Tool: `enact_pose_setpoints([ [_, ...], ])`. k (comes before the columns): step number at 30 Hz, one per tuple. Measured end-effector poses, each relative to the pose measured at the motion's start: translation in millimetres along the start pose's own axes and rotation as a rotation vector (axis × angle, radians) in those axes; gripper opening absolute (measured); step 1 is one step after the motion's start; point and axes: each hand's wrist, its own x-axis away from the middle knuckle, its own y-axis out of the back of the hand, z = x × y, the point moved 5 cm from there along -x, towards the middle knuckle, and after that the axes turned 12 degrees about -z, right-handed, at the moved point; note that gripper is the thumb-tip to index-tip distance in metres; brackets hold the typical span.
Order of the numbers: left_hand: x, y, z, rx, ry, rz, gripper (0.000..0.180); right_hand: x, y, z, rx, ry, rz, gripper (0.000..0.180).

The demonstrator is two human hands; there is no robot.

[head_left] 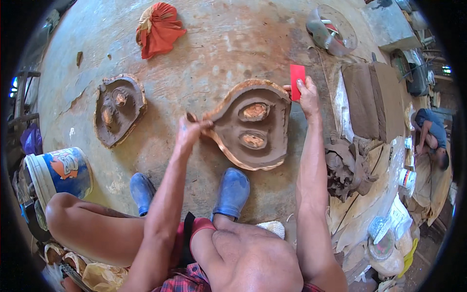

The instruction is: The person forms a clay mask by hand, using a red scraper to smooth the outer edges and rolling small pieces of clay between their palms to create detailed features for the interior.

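Note:
A wide mould point(278, 127) with a rough orange-tan rim lies on the floor in front of me, lined with dark grey-brown clay. Two oval raised humps point(254, 112) with bare orange tops stand up inside it. My left hand point(192, 129) is closed at the mould's narrow left end, with a small dark piece showing by its fingers. In my right hand point(308, 95) is a flat red rectangular card point(297, 80), pinched under the thumb. The fingers of that hand are at the mould's upper right edge.
A smaller clay-lined mould point(137, 111) lies at left. Beyond are a red cloth bundle point(163, 31) and a round container point(340, 46). Clay slabs point(362, 100) and a clay heap point(345, 168) lie right. A blue-white bucket point(65, 173) stands left; another person point(430, 131) sits far right.

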Motion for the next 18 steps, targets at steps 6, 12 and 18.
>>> enact_pose_setpoints([
  [6, -96.2, -62.9, -89.3, 0.163, -0.108, 0.045, 0.021, 98.1, 52.6, -50.7, -0.281, -0.134, -0.355, 0.028],
  [12, -141.0, -160.8, -148.1, 0.051, -0.303, 0.373, 0.02, 236.9, -2.3, -68.8, -0.389, -0.126, -0.55, 0.031],
  [18, -80.5, -95.1, -199.7, 0.395, -0.316, 0.135, 0.041, 270.3, 17.8, -59.6, -0.23, -0.205, -0.411, 0.024],
])
